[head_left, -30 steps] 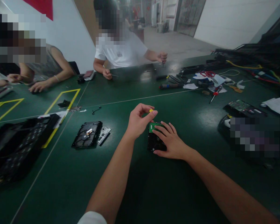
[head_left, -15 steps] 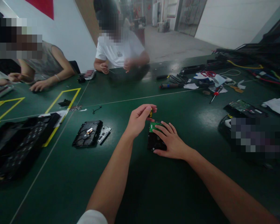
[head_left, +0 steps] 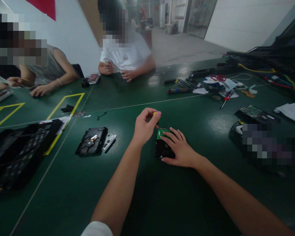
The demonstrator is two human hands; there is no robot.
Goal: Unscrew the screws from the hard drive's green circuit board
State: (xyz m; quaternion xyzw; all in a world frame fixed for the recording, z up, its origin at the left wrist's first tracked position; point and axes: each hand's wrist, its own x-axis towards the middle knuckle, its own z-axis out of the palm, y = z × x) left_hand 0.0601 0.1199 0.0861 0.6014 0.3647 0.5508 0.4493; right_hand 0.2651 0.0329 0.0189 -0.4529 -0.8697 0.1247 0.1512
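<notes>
A black hard drive with a green circuit board lies on the table in front of me. Spread across its right side, my right hand rests with fingers apart and the thumb along the near edge. My left hand is just above the drive's far left corner. Its fingers pinch a small yellow-and-black screwdriver; only the yellow top of the handle shows, and the shaft is hidden. To the left lies a second black hard drive, with a loose circuit board against its right side.
A large black casing lies at left. On the right are a board-bearing drive, a partly blurred dark object and a red-handled screwdriver. Cables and scraps lie farther back. Two people sit across the table.
My left hand has turned, its fingers curling further around the screwdriver handle. The right hand and the hard drive stay put. Across the table, a person's hands have shifted.
</notes>
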